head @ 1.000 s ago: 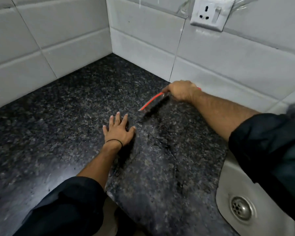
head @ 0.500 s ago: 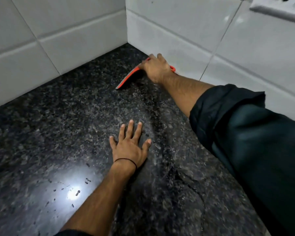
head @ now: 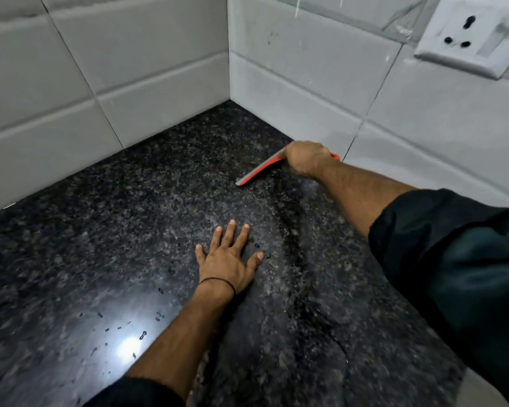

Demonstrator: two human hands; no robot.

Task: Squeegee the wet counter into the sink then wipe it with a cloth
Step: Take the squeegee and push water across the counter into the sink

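Note:
A dark speckled granite counter [head: 106, 236] fills the view, wet, with droplets and a dark water streak running down its middle. My right hand [head: 304, 160] grips an orange squeegee [head: 257, 173] near the back wall, its blade resting on the counter and angled toward the left. My left hand [head: 228, 259] lies flat on the counter nearer to me, fingers spread, a thin black band on the wrist. The sink and the cloth are out of view.
White tiled walls [head: 147, 71] meet in a corner behind the counter. A white wall socket [head: 467, 39] sits on the right wall above the counter. A pale edge shows at the bottom right corner.
The squeegee and my right hand have come back from the corner along the back wall toward the right. My left hand stays flat on the counter.

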